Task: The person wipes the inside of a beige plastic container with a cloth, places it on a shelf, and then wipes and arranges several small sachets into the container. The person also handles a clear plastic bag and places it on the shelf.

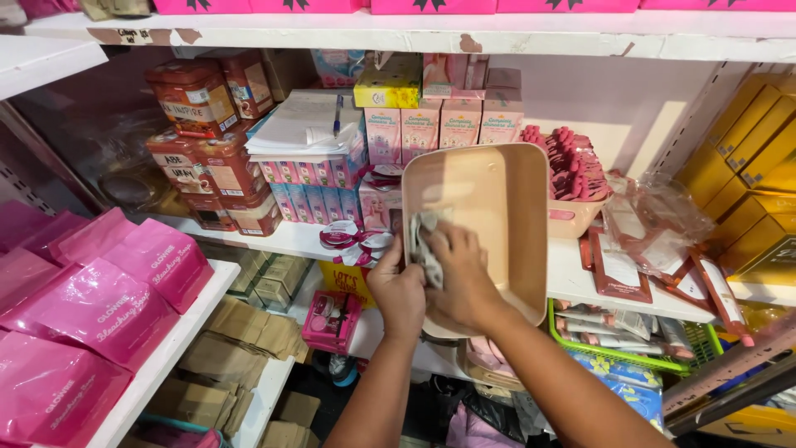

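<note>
Fingers of the right hand (464, 278) are bunched together and pressed down on a crumpled grey cloth (424, 245), pinning it against the inner floor of a beige plastic tray (497, 207), while the left hand (398, 290) curls around the tray's lower left rim, thumb inside and the other fingers hidden behind the wall, so its grip is closed on that edge. This tray is tipped up on end in front of the middle white shelf (572, 278), its open side facing the camera, held in the air rather than resting on anything. It looks like thin moulded plastic: rigid, light, smooth and faintly glossy, with rounded corners and a low raised lip that gives the surest purchase; the flat bottom would probably be slippery to bare skin. I judge the cloth to be soft, limp and nearly weightless, best gathered in a pinch since it folds wherever it is pushed. Around them the materials vary: crinkly glossy pink pouches (108, 299) on the left shelf, round printed tins (195, 99) with hard metallic sides, small pastel cardboard cartons (439, 124), a stack of white papers (303, 124) with a blue pen (337, 114) on top, yellow boxes (754, 133) at the right, and a green mesh basket (613, 353) below.
</note>
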